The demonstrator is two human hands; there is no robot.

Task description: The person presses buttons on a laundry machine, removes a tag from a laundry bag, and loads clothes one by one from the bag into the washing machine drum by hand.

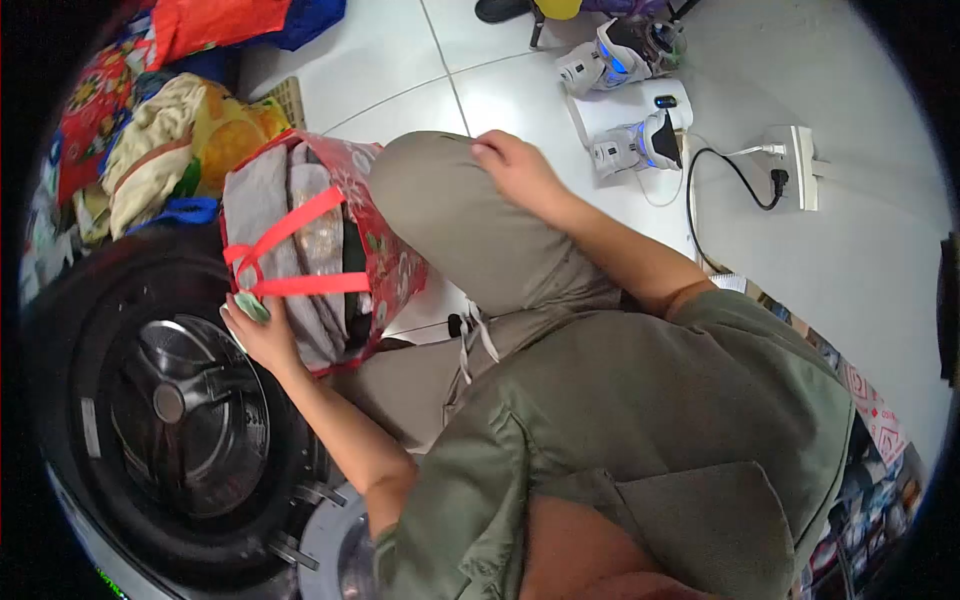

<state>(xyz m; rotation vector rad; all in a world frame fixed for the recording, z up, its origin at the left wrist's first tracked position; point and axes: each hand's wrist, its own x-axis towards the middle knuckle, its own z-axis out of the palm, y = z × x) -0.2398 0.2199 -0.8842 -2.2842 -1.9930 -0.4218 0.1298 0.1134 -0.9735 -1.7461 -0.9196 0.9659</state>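
My left hand [262, 335] is closed on a small pale green piece of cloth [253, 307], at the near-left edge of a red patterned shopping bag [395, 270]. Grey folded fabric [258, 205] and other laundry fill the bag, and its bright red straps [310, 285] lie across the top. Just left of that hand is the open front-loading washing machine [70, 340], its metal drum [190, 420] showing. My right hand [520, 175] rests loosely on my bent knee [425, 185], holding nothing.
A heap of clothes [155, 150] and bags lies at the upper left. White devices with blue lights [635, 145] stand on the tiled floor [400, 95] at the upper right. A black cable [705, 155] runs to a wall socket [800, 165]. The washer's round door [335, 545] hangs open beside me.
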